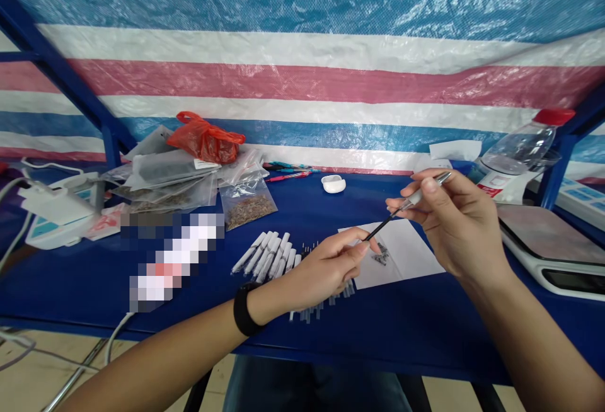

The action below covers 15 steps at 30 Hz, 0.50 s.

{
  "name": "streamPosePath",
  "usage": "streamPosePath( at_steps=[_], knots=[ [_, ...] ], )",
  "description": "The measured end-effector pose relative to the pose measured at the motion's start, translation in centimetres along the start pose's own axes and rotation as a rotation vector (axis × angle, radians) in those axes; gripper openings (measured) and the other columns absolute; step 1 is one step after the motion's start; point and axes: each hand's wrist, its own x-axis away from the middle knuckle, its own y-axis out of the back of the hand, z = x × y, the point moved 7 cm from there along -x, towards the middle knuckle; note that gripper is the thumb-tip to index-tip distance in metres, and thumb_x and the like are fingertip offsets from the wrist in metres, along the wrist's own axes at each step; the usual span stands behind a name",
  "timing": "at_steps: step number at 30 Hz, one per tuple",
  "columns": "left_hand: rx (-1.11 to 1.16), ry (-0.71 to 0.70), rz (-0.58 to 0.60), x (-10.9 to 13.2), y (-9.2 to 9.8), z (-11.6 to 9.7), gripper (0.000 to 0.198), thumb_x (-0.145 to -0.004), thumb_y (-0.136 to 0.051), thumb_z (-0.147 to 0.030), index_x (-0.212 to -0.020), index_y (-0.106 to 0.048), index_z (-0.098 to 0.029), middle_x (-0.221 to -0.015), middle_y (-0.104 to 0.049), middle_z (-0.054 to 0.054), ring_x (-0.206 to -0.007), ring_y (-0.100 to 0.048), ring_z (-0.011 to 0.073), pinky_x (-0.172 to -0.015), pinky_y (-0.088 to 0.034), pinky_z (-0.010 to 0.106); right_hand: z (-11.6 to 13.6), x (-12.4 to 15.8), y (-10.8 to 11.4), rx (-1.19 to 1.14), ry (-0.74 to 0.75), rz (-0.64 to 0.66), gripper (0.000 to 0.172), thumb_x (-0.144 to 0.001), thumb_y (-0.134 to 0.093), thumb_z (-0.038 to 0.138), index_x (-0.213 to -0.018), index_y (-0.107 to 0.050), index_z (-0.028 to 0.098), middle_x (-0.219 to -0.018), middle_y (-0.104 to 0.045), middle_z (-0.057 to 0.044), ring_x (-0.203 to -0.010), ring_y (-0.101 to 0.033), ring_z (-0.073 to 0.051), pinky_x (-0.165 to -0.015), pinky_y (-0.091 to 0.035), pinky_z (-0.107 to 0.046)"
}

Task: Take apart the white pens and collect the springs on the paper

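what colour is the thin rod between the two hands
The thin rod is black, seen best in the head view.

A deep blue table spans the view, its left side holding a white device, a heap of clear bags and, nearer the front, a white object (pixelated, so its kind cannot be told). Toward the middle lie a bag of brown flakes, several pens at the back, a small white case, and, closer to the front, a row of white tubes near some clear pieces. Right of these are flat white paper and, at the far right, a scale.
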Motion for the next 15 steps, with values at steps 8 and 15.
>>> streamPosePath(
  at_steps=[8, 15],
  knots=[
    [0.019, 0.029, 0.020, 0.02, -0.17, 0.24, 0.026, -0.108, -0.043, -0.044, -0.109, -0.053, -0.020, -0.061, -0.025, -0.011, -0.047, -0.016, 0.0067, -0.044, -0.018, 0.017, -0.10, -0.03, 0.16, -0.027, -0.037, -0.012, 0.038, -0.076, -0.087, 0.054, -0.086, -0.065, 0.024, -0.078, -0.072, 0.002, -0.070, -0.077, -0.016, -0.069, -0.066, -0.027],
    [0.027, 0.006, 0.006, -0.02, 0.04, 0.25, 0.024, -0.109, -0.040, -0.041, -0.110, -0.052, -0.021, -0.061, -0.028, -0.010, -0.045, -0.016, 0.0060, -0.043, -0.020, 0.017, -0.81, -0.48, 0.31, -0.008, -0.038, -0.037, 0.034, -0.081, -0.083, 0.051, -0.087, -0.064, 0.024, -0.080, -0.072, 0.001, -0.074, -0.076, -0.017, -0.070, -0.064, -0.029]
  ],
)
